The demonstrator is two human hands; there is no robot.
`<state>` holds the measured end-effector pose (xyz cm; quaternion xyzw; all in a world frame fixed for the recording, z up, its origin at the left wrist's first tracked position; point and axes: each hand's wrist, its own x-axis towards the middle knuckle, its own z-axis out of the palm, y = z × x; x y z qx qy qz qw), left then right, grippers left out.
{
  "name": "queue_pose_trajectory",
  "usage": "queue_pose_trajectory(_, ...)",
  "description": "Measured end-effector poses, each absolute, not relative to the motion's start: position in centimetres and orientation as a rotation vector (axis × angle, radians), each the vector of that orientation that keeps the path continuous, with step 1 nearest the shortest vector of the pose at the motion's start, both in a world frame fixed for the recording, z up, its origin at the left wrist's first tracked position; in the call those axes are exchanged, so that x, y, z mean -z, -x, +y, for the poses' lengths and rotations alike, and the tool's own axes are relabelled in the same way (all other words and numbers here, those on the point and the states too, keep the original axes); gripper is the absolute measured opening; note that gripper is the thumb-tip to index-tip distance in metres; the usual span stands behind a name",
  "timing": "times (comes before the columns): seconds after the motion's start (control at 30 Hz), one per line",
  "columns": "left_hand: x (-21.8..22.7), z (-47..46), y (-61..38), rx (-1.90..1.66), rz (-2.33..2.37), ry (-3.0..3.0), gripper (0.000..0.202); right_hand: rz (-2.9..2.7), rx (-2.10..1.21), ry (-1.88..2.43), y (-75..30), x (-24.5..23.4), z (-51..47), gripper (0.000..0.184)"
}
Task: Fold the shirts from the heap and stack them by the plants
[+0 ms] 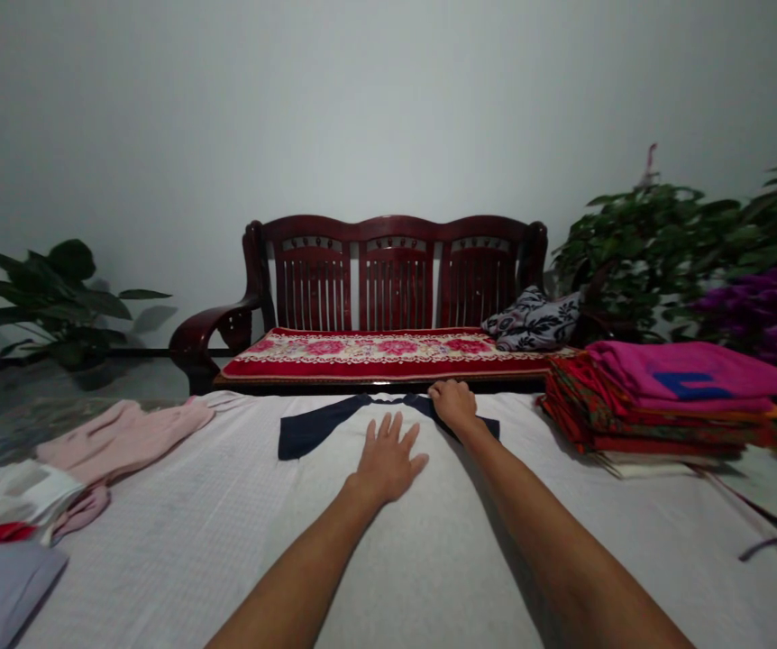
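A light grey shirt (422, 550) with dark navy sleeves lies spread on the white-covered table, its collar toward the far edge. My left hand (387, 455) rests flat on the upper chest of the shirt, fingers spread. Near the right shoulder, my right hand (452, 404) has its fingers curled at the navy fabric beside the collar; its fingertips are partly hidden, but they seem to grip the cloth there. The left navy sleeve (317, 428) stretches out to the side.
Folded clothes with a pink piece on top (690, 374) are stacked at the right. Loose garments, including a pink one (124, 437), lie at the left. Beyond the white cloth (178, 541) stands a dark red wooden bench (395, 279) with a patterned cushion (537, 320). Plants (57, 297) flank it.
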<state>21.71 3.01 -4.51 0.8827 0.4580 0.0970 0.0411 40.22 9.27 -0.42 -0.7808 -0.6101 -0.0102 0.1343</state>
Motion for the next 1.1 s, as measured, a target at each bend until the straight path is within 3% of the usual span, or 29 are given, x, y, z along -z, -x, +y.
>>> queue_pose_trajectory(0.3,4.6,3.1,-21.7,-0.302,1.402,-2.682,0.068,-1.777,-0.166,2.294,-39.6,0.8,12.0,0.028)
queue_pose_trajectory(0.77,4.1,2.8,-21.1,-0.387,1.397,-2.715,0.067,-1.776,0.129,2.201,-39.4,2.3,11.2,0.028)
queue_pose_trajectory(1.1,4.1,2.8,-13.4,-0.364,1.823,-2.555,0.060,-1.998,0.034,1.982,-32.7,1.0,12.3,0.033)
